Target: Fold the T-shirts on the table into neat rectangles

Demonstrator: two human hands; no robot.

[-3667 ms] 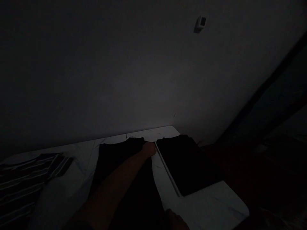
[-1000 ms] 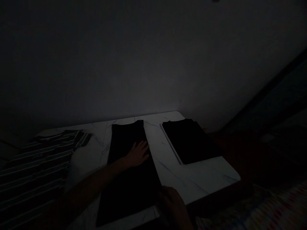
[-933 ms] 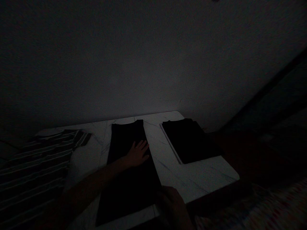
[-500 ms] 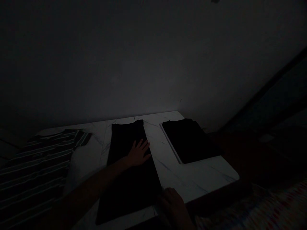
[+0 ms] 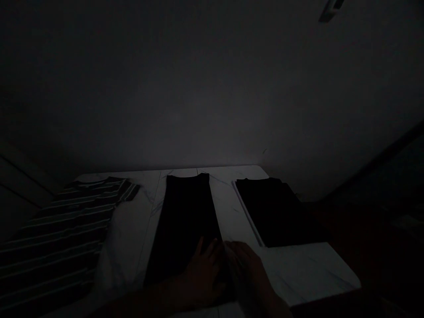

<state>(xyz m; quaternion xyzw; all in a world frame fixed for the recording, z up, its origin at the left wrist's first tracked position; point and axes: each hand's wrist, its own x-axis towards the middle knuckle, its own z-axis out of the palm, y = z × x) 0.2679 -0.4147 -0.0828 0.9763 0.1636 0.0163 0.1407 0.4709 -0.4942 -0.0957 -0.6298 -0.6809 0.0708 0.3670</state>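
A long folded black garment [image 5: 188,212] lies on the middle of the white marbled table. Across its near part rests my left hand [image 5: 203,274], fingers apart and palm down. Beside it, at the garment's right edge, my right hand [image 5: 248,265] has its fingers bent together; a pale strip shows under them, too dark to make out. To the right sits a stack of folded dark clothes [image 5: 278,212] with a pale layer along its left side. A dark striped T-shirt [image 5: 69,229] is spread out on the left.
The marbled table [image 5: 314,265] stands against a grey wall [image 5: 198,97], its rounded right corner near the front. A small object [image 5: 331,9] is high on the wall. The scene is very dark.
My left hand has slid down the black garment towards its near end, close to my right hand. My right hand has moved up along the right edge. The view has shifted.
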